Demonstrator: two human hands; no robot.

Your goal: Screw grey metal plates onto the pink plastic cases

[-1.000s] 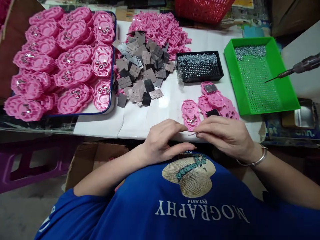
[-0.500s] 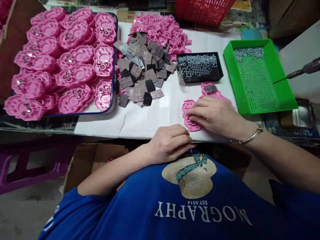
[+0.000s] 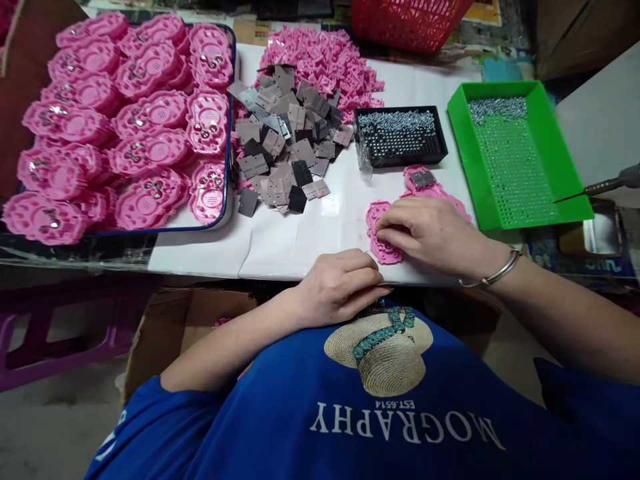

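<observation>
My right hand (image 3: pixel 430 230) reaches over a pink plastic casing (image 3: pixel 383 253) lying on the white table covering. Its thumb and fingers are pinched together at the middle of the casing; whatever is between the fingertips is hidden. Behind that hand lies another pink casing (image 3: pixel 453 200), partly covered, with a small grey metal plate (image 3: pixel 423 178) on its far end. At the table's front edge rests my left hand (image 3: pixel 345 283), closed with its fingers curled together. Its palm is turned away, so anything inside cannot be seen. It lies just left of the nearer casing.
A black box of screws (image 3: pixel 400 139) and a green tray of screws (image 3: pixel 565 167) stand behind. A thin-tipped driver (image 3: pixel 605 187) hangs over the tray. Heaped grey plates (image 3: pixel 280 177), small pink parts (image 3: pixel 320 57), a rimmed tray (image 3: pixel 227 200) of stacked casings and a red basket (image 3: pixel 407 23) are beyond.
My right hand's fingers have shifted slightly on the pink casing. The driver tip has swung a little nearer and to the right over the green tray. My left hand stays put.
</observation>
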